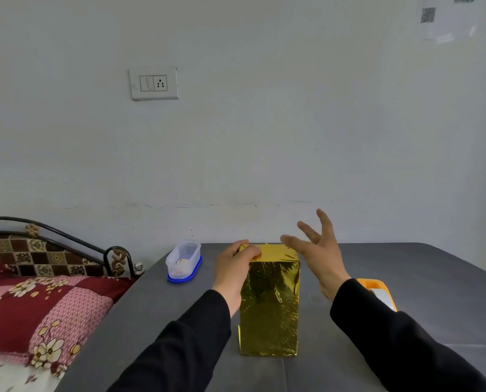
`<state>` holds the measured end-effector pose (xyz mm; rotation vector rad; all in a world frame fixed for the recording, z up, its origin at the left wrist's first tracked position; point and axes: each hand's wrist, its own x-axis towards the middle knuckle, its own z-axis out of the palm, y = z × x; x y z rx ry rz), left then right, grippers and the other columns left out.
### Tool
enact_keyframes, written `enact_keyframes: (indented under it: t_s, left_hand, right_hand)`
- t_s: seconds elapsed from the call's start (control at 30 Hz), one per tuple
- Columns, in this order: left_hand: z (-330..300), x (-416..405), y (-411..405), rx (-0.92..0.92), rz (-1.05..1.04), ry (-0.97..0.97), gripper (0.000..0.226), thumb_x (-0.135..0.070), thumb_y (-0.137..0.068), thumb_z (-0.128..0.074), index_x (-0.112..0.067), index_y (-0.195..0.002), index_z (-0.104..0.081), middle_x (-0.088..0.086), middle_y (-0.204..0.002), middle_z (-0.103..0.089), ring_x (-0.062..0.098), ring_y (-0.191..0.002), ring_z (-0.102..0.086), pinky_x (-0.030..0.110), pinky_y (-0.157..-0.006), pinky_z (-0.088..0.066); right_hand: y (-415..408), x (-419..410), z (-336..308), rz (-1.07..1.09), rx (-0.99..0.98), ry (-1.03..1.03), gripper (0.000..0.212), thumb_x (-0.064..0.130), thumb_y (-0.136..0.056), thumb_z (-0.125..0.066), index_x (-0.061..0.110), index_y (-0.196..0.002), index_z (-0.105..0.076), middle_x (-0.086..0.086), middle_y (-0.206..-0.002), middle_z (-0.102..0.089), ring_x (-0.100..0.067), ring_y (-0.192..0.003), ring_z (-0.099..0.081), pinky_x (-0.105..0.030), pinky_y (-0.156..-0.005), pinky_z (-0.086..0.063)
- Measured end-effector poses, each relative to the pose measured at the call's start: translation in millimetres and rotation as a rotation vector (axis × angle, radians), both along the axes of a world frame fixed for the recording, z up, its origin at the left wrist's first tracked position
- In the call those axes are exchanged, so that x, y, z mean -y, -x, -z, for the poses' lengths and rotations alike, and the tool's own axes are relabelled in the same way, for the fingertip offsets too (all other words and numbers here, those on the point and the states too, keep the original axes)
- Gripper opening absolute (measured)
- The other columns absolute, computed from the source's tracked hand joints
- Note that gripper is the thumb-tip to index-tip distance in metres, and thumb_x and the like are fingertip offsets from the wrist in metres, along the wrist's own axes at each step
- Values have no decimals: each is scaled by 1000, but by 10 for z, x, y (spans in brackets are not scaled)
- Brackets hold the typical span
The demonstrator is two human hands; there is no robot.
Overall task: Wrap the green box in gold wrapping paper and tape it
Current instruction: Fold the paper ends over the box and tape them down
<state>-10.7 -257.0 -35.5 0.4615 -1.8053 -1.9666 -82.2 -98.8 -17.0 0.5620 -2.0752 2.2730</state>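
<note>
The box (270, 304) stands upright near the front centre of the grey table (405, 278). All visible faces are covered in gold wrapping paper with a glossy, mirror-like finish and fine creases; no green surface shows. A narrow strip of paper protrudes along the lower left vertical edge. On the top face the paper is folded inward, with a small point standing up at the far edge. No tape can be made out on the paper.

No brand or legible text appears on the box. A sheet of paper (448, 21) on the wall at upper right carries a QR-type code; its remaining print is too blurred to read.

The left hand (233, 274) rests against the upper left corner of the box, fingers curled over the top edge and thumb on the top face, gripping the corner. The right hand (319, 254) is raised above and just to the right of the box top, clear of it, with fingers spread wide and straight, holding nothing. Both arms wear black sleeves.

An orange tape dispenser (378, 292) sits on the table right of the box, partly behind the right sleeve. A clear container with a blue base (183, 261) sits at the far left of the table.
</note>
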Motion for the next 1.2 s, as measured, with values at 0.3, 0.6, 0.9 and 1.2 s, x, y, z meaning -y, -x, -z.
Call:
enact_keyframes:
  t_s: [0.3,0.6,0.9,1.2]
  left_hand:
    - [14,19,27,2,-16,-18,28,-24,-90,-74,-32,-114,-62,5,-123,-67,26,-119,-61,48,-109,-48]
    - [29,31,23,9,-16,-4,30,-27,-92,-73,-30,-120,-61,2,-122,-67,24,-117,-62,46,-107,-49]
    - [61,55,70,8,-19,-11,25,-28,-92,-73,-34,-113,-61,-1,-119,-67,22,-115,-63,46,-107,-50]
    - [94,77,87,-7,-16,-27,27,-26,-90,-74,-34,-114,-63,1,-122,-68,23,-117,-63,47,-106,-51]
  right_hand:
    - [18,65,-394,-66,-26,-292,95,26,-78,-89,34,-155,-34,-2,-133,-65,-21,-120,-59,-40,-100,-47]
    - [40,185,-672,-148,204,-483,64,12,-78,-88,13,-131,-53,-7,-114,-69,-28,-117,-61,-45,-93,-46]
    - [219,244,-752,-219,226,-674,10,22,-82,-85,18,-88,-79,6,-84,-80,-18,-106,-69,-33,-66,-46]
    - [224,298,-717,-161,232,-712,27,23,-74,-90,12,-95,-76,1,-83,-80,-17,-94,-71,-34,-74,-48]
